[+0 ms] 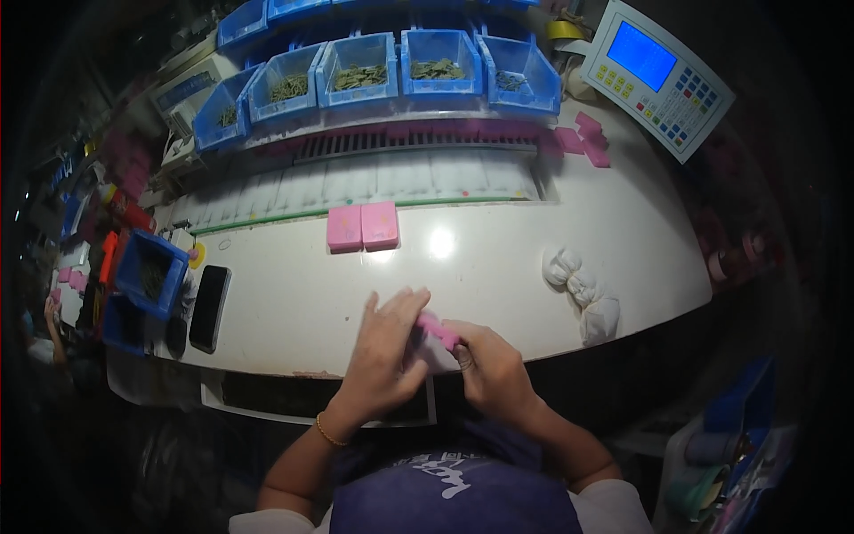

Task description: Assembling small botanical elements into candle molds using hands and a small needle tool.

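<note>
Just above the table's near edge, my right hand [494, 363] pinches a small, bent pink piece [438, 330] between thumb and fingers. The piece is slightly blurred, so I cannot tell its exact kind. My left hand [384, 347], with a beaded bracelet at the wrist, is held up on its left side. Its fingers are stretched out close to the pink piece; whether they touch it I cannot tell. Farther back on the white table [294, 303], two pink blocks [345, 229] stand side by side.
Blue bins [360, 80] with dried green leaves line the back, behind a white slotted machine [374, 178]. A phone [210, 307] and a blue bin [153, 271] are at left. Knotted white cloth [583, 294], loose pink pieces [583, 140] and a control panel [658, 76] occupy the right.
</note>
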`<state>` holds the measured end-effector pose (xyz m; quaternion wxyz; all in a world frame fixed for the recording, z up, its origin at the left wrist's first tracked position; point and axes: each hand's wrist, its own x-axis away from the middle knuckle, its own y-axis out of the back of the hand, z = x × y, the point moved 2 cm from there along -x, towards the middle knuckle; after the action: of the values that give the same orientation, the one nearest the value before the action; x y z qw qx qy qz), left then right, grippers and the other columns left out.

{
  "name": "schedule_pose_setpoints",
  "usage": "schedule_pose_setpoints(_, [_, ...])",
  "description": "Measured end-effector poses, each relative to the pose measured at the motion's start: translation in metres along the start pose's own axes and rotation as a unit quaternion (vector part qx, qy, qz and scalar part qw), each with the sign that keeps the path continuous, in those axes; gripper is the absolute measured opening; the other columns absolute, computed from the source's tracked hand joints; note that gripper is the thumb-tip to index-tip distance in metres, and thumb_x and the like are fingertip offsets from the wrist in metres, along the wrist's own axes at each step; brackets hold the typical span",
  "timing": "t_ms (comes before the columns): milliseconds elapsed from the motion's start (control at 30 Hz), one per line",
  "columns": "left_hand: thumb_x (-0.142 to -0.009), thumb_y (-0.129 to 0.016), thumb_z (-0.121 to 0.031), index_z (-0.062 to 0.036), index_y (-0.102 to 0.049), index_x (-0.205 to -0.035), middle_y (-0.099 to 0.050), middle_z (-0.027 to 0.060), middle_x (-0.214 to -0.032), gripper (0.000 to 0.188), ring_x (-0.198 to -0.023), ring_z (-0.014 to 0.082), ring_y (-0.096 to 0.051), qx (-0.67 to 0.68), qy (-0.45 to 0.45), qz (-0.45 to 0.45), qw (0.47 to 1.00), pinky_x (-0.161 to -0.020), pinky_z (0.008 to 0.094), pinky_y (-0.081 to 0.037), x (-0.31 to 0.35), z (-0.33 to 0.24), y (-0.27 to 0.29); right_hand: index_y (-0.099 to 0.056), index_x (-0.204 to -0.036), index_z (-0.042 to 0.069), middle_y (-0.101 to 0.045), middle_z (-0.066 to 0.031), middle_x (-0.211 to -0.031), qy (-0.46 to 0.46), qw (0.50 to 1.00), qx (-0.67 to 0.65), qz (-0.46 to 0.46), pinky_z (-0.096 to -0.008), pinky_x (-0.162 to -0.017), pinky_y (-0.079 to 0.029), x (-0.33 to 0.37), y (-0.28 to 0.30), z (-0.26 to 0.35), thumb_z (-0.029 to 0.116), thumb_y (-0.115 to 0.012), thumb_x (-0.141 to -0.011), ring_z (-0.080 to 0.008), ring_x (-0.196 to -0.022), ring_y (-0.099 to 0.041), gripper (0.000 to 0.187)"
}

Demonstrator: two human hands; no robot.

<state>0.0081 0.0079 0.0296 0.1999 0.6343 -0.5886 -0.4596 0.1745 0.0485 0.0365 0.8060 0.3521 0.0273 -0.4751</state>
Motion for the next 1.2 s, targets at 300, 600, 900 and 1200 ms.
schedule_pose_setpoints(300, [-0.084,-0.074,-0.016,-0.0021,-0.062,-0.107,-0.065,0.0024,-0.088,0.029,-0.078,0.0081,-0.059,0.514,0.279,0.148,0.798,-0.072,0.0258,-0.05,-0.001,0.004,-0.019,-0.058,-0.105,-0.001,-0.063,-0.0197,-0.094,-0.064,0.989,-0.132,-0.019,-0.0375,-0.075,-0.053,-0.023,0.016,0.0,0.005,-0.054,-0.096,-0.0345,-0.083,-0.065,0.012])
schedule_pose_setpoints(600, [-0.087,-0.074,-0.015,-0.0009,-0.064,-0.107,-0.066,0.0009,-0.092,0.027,-0.083,0.0061,-0.06,0.576,0.307,0.19,0.733,-0.076,0.0239,-0.049,0.004,-0.013,-0.03,-0.051,-0.109,0.001,-0.059,-0.0078,-0.067,-0.063,0.992,-0.054,-0.09,-0.0293,-0.057,-0.047,-0.038,0.014,-0.015,0.013,-0.05,-0.102,-0.0138,-0.059,-0.06,0.014])
schedule_pose_setpoints(900, [-0.083,-0.075,-0.011,-0.0052,-0.071,-0.098,-0.064,0.0079,-0.113,0.017,-0.095,0.0141,-0.06,0.452,0.195,0.132,0.86,-0.083,0.029,-0.048,0.005,-0.024,-0.022,-0.049,-0.11,0.004,-0.051,0.002,-0.067,-0.216,0.925,-0.311,0.011,-0.0205,-0.048,-0.035,-0.044,0.016,-0.032,0.017,-0.052,-0.101,-0.003,-0.056,-0.048,0.016])
schedule_pose_setpoints(1200, [-0.072,-0.078,-0.01,-0.0095,-0.073,-0.082,-0.056,0.0112,-0.133,0.011,-0.135,0.0336,-0.042,0.121,-0.127,-0.029,0.984,-0.115,0.0514,-0.027,-0.006,-0.033,0.001,-0.051,-0.114,0.003,-0.059,-0.0041,-0.085,-0.334,0.842,-0.369,0.207,-0.0209,-0.056,-0.046,-0.047,0.007,-0.035,0.021,-0.055,-0.099,-0.0072,-0.069,-0.056,0.024])
